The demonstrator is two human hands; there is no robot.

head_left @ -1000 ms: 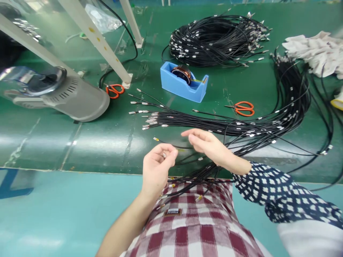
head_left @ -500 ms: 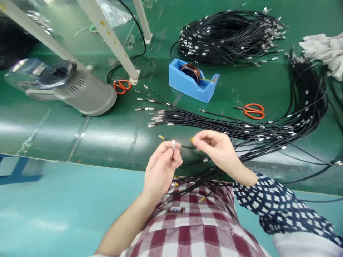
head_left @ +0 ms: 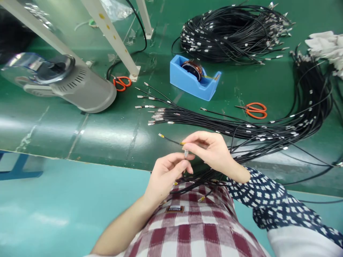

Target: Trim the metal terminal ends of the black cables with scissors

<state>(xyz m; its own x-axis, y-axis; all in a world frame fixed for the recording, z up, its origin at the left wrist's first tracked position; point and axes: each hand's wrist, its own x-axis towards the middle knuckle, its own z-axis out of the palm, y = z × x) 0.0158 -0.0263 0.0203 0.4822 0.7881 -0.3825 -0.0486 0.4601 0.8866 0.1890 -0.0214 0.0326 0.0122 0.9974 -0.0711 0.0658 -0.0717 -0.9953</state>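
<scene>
My left hand (head_left: 168,175) pinches a black cable just below its silvery metal connector (head_left: 186,153), which points up. My right hand (head_left: 210,150) is closed over a small piece of amber tape (head_left: 183,143) between thumb and forefinger, close above the connector. Whether the tape touches the connector, I cannot tell. Behind the hands lies a single black cable (head_left: 171,140) whose tip has yellow tape on it. A bundle of black cables (head_left: 203,121) with metal ends and white labels runs across the bench. More cables (head_left: 198,184) hang over my lap, some with yellow-wrapped ends.
A blue tape dispenser (head_left: 191,84) with an amber roll stands behind the bundle. Orange-handled scissors (head_left: 255,110) lie to its right, another pair (head_left: 122,84) by a grey machine (head_left: 83,85). A coil of cables (head_left: 233,35) and white gloves (head_left: 327,50) lie at the back.
My left hand has moved right and slightly down with the cable. My right hand has come left with the tape, so the two hands now nearly meet.
</scene>
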